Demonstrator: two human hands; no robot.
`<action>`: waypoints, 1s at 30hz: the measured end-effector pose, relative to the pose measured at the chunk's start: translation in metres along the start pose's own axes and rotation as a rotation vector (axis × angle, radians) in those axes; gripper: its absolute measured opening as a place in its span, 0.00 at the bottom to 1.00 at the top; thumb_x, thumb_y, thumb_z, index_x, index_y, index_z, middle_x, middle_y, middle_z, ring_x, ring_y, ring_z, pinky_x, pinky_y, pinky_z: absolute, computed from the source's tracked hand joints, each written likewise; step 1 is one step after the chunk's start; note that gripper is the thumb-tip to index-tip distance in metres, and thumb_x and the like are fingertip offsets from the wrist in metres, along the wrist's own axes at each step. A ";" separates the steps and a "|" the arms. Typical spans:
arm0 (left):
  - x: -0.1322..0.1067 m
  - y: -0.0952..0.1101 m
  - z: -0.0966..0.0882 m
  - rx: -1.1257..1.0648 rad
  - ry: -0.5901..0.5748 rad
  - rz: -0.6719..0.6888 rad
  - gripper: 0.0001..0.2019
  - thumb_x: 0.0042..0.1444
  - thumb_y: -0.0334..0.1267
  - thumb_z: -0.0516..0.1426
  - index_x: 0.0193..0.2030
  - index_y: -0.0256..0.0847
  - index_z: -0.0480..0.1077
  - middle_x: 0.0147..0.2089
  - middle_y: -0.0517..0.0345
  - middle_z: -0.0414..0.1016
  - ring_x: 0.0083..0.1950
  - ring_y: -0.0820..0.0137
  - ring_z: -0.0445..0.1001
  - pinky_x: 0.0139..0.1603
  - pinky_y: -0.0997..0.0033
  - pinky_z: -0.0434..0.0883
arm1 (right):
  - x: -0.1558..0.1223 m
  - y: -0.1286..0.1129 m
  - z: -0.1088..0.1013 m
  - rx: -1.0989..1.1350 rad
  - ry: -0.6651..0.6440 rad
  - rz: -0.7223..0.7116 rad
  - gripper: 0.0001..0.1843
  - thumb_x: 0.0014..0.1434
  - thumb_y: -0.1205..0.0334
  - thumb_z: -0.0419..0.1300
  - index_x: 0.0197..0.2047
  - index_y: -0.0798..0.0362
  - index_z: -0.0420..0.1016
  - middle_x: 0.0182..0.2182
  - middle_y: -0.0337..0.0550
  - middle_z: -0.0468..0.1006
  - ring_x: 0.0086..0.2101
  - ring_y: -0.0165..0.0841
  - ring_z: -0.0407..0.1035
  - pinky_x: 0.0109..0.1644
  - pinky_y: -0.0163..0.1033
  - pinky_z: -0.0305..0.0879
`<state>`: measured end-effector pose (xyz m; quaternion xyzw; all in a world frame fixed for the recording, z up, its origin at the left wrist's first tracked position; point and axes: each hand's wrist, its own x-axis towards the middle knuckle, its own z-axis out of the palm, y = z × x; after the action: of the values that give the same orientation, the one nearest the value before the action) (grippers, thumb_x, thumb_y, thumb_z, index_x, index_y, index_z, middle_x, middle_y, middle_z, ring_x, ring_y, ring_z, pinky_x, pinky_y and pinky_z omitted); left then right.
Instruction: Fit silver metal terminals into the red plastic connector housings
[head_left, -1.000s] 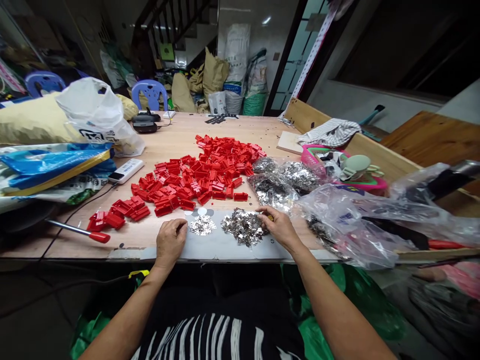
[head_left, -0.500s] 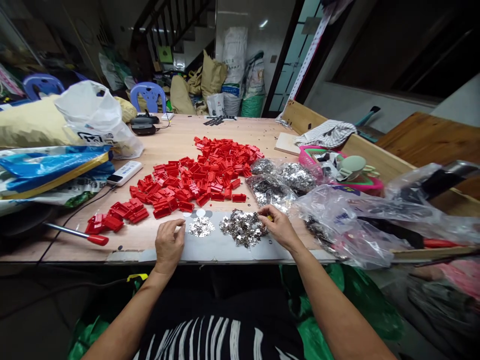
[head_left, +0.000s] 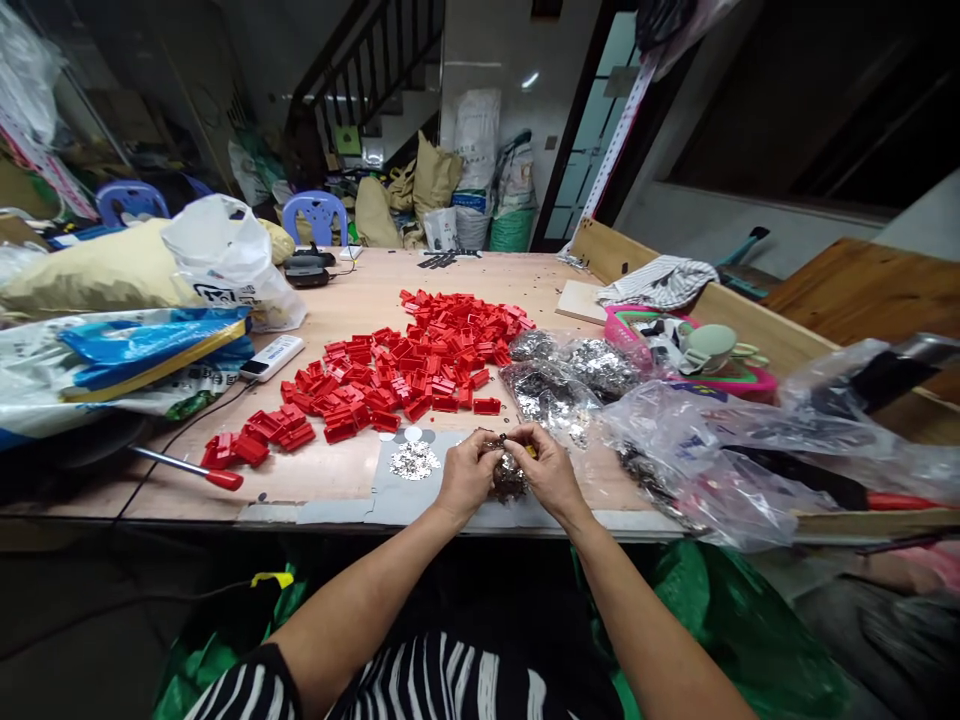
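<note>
My left hand (head_left: 470, 472) and my right hand (head_left: 545, 468) meet over a heap of small metal pieces (head_left: 508, 478), which they partly cover. The fingers of both hands pinch together at a small dark piece (head_left: 502, 438), too small to name surely. A smaller pile of shiny metal pieces (head_left: 414, 461) lies to the left of my left hand on a grey sheet (head_left: 397, 502). Beyond my hands spreads a large heap of red plastic housings (head_left: 442, 350).
Clear bags of metal parts (head_left: 551, 385) lie right of the red heap. A crumpled plastic bag (head_left: 720, 450) and a pink basket (head_left: 739, 383) stand farther right. On the left are a red-tipped lever (head_left: 223, 480), a white device (head_left: 274, 357) and stacked sacks (head_left: 97, 270).
My left hand has moved right from beside the smaller pile to meet my right hand over the larger metal heap. The whole view has shifted slightly.
</note>
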<state>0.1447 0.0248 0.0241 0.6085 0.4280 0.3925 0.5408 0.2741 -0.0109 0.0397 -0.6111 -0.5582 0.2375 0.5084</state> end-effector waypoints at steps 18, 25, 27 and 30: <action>0.010 0.002 -0.017 0.354 0.018 0.074 0.06 0.54 0.39 0.57 0.33 0.42 0.74 0.23 0.64 0.72 0.26 0.74 0.70 0.30 0.75 0.66 | 0.004 0.019 -0.027 -0.449 -0.068 -0.100 0.10 0.57 0.64 0.54 0.40 0.49 0.77 0.36 0.42 0.80 0.37 0.36 0.73 0.44 0.40 0.66; 0.015 0.003 -0.029 0.570 0.004 0.218 0.09 0.57 0.32 0.54 0.39 0.44 0.75 0.39 0.57 0.78 0.43 0.68 0.74 0.47 0.69 0.67 | 0.015 0.028 -0.035 -0.601 -0.121 -0.103 0.17 0.60 0.67 0.51 0.47 0.46 0.77 0.44 0.45 0.77 0.44 0.39 0.70 0.49 0.43 0.64; 0.017 0.001 -0.031 0.634 -0.023 0.256 0.10 0.57 0.31 0.54 0.40 0.44 0.76 0.43 0.55 0.78 0.46 0.66 0.73 0.51 0.67 0.66 | 0.021 0.031 -0.035 -0.651 -0.136 -0.094 0.18 0.60 0.69 0.51 0.47 0.45 0.77 0.45 0.45 0.76 0.43 0.39 0.70 0.48 0.42 0.65; 0.018 -0.002 -0.033 0.721 -0.054 0.287 0.10 0.56 0.30 0.55 0.40 0.43 0.76 0.42 0.53 0.77 0.47 0.64 0.73 0.52 0.63 0.66 | 0.030 0.036 -0.034 -0.718 -0.158 -0.082 0.19 0.59 0.69 0.52 0.49 0.43 0.76 0.45 0.43 0.76 0.42 0.38 0.70 0.45 0.39 0.65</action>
<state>0.1190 0.0524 0.0257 0.8232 0.4346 0.2725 0.2431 0.3266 0.0096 0.0288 -0.7076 -0.6674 0.0525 0.2262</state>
